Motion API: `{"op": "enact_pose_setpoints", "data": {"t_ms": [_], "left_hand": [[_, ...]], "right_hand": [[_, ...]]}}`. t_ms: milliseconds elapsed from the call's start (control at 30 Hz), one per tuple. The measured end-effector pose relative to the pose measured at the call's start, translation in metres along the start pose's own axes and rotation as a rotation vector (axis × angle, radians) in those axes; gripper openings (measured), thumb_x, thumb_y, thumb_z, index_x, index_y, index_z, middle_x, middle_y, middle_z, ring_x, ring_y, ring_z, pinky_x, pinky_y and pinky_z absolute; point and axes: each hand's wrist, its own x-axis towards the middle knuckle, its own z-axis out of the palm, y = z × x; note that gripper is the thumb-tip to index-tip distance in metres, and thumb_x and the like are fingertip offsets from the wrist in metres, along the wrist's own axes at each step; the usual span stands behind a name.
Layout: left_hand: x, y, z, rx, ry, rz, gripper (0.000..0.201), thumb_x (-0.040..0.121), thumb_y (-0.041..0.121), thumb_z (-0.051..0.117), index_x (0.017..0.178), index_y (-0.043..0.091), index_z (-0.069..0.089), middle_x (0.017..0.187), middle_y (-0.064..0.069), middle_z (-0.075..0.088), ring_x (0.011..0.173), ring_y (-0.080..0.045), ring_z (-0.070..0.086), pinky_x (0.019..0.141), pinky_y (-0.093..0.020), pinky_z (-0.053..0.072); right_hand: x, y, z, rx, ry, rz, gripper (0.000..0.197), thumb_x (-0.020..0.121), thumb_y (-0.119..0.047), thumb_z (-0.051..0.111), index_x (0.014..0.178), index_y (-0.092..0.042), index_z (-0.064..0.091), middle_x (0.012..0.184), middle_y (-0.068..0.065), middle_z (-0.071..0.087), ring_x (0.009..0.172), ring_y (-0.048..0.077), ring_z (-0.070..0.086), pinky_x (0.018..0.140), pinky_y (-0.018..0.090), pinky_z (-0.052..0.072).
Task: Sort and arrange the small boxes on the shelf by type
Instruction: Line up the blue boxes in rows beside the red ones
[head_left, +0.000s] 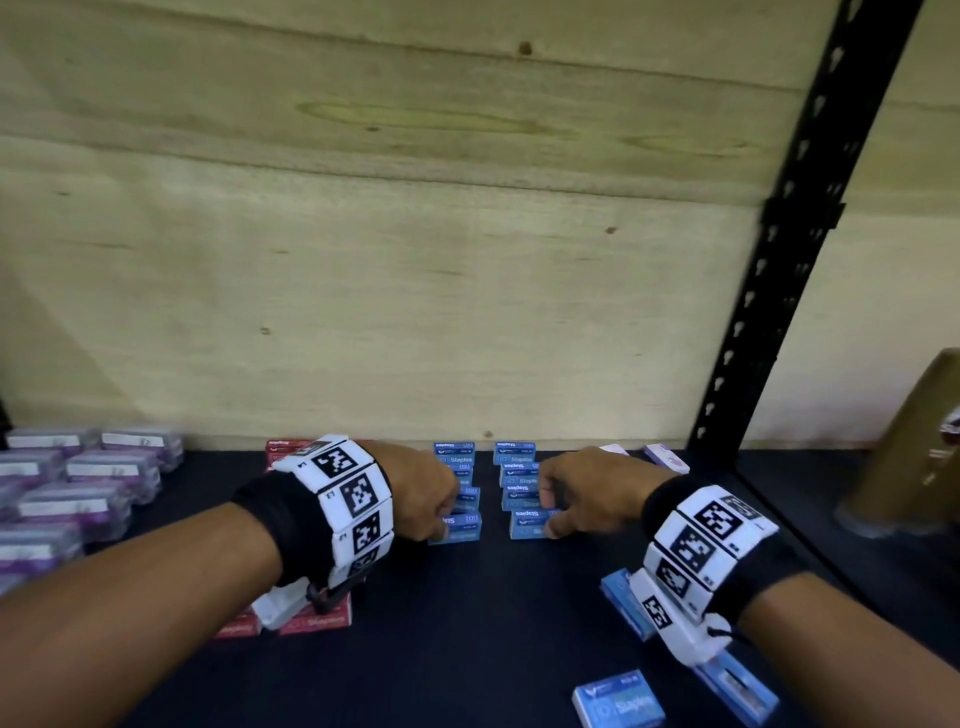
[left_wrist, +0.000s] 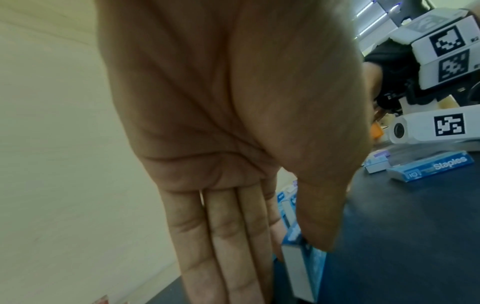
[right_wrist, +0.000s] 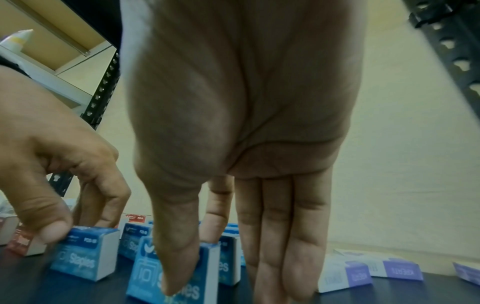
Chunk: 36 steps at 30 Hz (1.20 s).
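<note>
Two rows of blue Staples boxes run front to back on the dark shelf (head_left: 467, 649). My left hand (head_left: 441, 525) pinches the front box of the left row (head_left: 465, 527) between thumb and fingers. The right wrist view shows its thumb on that box (right_wrist: 85, 257). My right hand (head_left: 548, 519) pinches the front box of the right row (head_left: 527, 524). Its thumb lies on the printed face (right_wrist: 141, 273), with the fingers behind. In the left wrist view my left hand (left_wrist: 285, 253) closes on the box's edge (left_wrist: 301, 273). Both boxes stand on the shelf.
Red staple boxes (head_left: 311, 621) lie under my left wrist and at the back (head_left: 283, 449). Several purple-lidded cases (head_left: 78, 499) fill the far left. Loose blue boxes (head_left: 618, 706) lie front right and white-lilac boxes (head_left: 665, 457) back right. A black upright (head_left: 779, 260) bounds the right side.
</note>
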Motion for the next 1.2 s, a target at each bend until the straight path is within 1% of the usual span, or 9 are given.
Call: {"op": "enact_pose_setpoints", "data": {"t_ms": [200,367,467,600,733,833,1033,1133,1200], "left_hand": [[0.002,0.000,0.000,-0.001,0.017,-0.009,0.024,0.098,0.032,0.051,0.110,0.013,0.059,0.110,-0.006,0.063,0.087,-0.022,0.053,0.079,-0.032,0.044],[-0.007,0.002,-0.004,-0.041,0.051,-0.033,0.032,0.095,0.041,0.055,0.115,0.016,0.057,0.107,-0.001,0.060,0.094,-0.023,0.059,0.081,-0.033,0.048],[-0.017,0.010,-0.010,-0.011,0.148,-0.035,0.034,0.095,0.046,0.052,0.120,0.022,0.052,0.113,-0.002,0.056,0.098,-0.023,0.057,0.077,-0.033,0.046],[-0.029,0.035,-0.015,-0.057,0.226,0.078,0.026,0.093,0.045,0.055,0.106,0.023,0.056,0.102,0.004,0.060,0.089,-0.019,0.057,0.072,-0.033,0.046],[-0.040,0.068,-0.009,-0.105,0.180,0.200,0.027,0.090,0.050,0.057,0.097,0.024,0.061,0.087,0.009,0.062,0.086,-0.017,0.060,0.075,-0.033,0.051],[-0.044,0.090,0.000,-0.129,0.109,0.242,0.034,0.087,0.056,0.059,0.101,0.025,0.061,0.093,0.007,0.064,0.086,-0.017,0.059,0.077,-0.034,0.052],[-0.046,0.118,0.017,-0.055,0.097,0.264,0.054,0.086,0.068,0.051,0.111,0.021,0.062,0.106,-0.003,0.065,0.094,-0.026,0.061,0.078,-0.036,0.051],[-0.047,0.122,0.024,-0.046,0.153,0.282,0.051,0.086,0.067,0.051,0.108,0.022,0.060,0.106,-0.005,0.063,0.092,-0.029,0.060,0.071,-0.035,0.046],[-0.048,0.121,0.025,-0.056,0.167,0.320,0.045,0.087,0.063,0.053,0.107,0.023,0.061,0.104,-0.003,0.064,0.092,-0.028,0.060,0.071,-0.035,0.047]], "right_hand": [[0.001,0.000,-0.001,0.001,0.001,-0.001,0.028,0.080,-0.038,0.078,0.095,-0.029,0.057,0.092,-0.012,0.056,0.085,0.014,0.056,0.065,0.025,0.040],[-0.010,0.004,-0.005,0.022,-0.055,0.029,0.034,0.081,-0.040,0.077,0.101,-0.032,0.051,0.091,-0.013,0.055,0.089,0.014,0.054,0.077,0.028,0.042],[-0.024,0.007,-0.007,0.033,-0.061,0.061,0.036,0.081,-0.043,0.075,0.106,-0.032,0.052,0.104,-0.009,0.062,0.097,0.015,0.058,0.087,0.030,0.047],[-0.043,0.013,-0.010,0.009,-0.044,0.112,0.038,0.082,-0.047,0.073,0.111,-0.028,0.056,0.105,-0.008,0.059,0.096,0.015,0.057,0.088,0.029,0.046],[-0.058,0.015,-0.011,-0.044,-0.109,0.154,0.038,0.081,-0.052,0.072,0.107,-0.026,0.061,0.101,-0.009,0.064,0.094,0.014,0.059,0.089,0.029,0.048],[-0.069,0.014,-0.007,-0.087,-0.153,0.179,0.041,0.081,-0.054,0.070,0.105,-0.021,0.068,0.104,-0.004,0.070,0.099,0.017,0.064,0.092,0.034,0.051],[-0.082,0.012,0.005,-0.132,-0.178,0.202,0.052,0.080,-0.059,0.067,0.093,-0.009,0.073,0.086,0.003,0.069,0.086,0.024,0.065,0.080,0.033,0.052],[-0.087,0.009,0.010,-0.145,-0.181,0.214,0.050,0.083,-0.057,0.066,0.084,-0.008,0.068,0.073,0.001,0.057,0.072,0.021,0.055,0.069,0.029,0.044],[-0.090,0.008,0.011,-0.145,-0.174,0.218,0.049,0.083,-0.056,0.067,0.089,-0.007,0.069,0.079,0.002,0.062,0.076,0.021,0.057,0.070,0.029,0.045]]}}
